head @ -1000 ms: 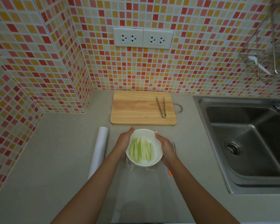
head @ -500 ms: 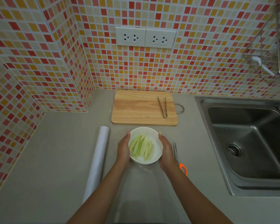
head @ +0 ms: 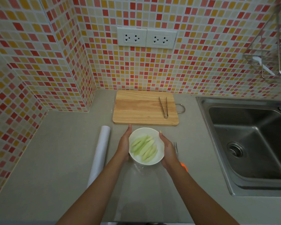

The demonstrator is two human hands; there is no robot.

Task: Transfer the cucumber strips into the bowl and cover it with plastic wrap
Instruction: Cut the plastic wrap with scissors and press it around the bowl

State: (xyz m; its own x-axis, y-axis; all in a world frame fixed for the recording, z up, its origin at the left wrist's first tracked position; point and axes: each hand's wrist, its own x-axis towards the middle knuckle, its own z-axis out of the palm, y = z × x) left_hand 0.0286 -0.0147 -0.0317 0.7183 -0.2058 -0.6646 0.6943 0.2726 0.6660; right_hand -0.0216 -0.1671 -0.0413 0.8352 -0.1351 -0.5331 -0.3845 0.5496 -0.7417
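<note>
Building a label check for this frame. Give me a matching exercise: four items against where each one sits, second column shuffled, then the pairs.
Items:
1. tongs
2. cucumber strips
3. plastic wrap roll
4. scissors

Places:
A. in the white bowl
B. on the counter, right of the bowl, partly hidden by the right hand
C. on the wooden cutting board
D. on the counter, left of the left hand

Pairs: 1-C, 2-A, 3-D, 4-B
</note>
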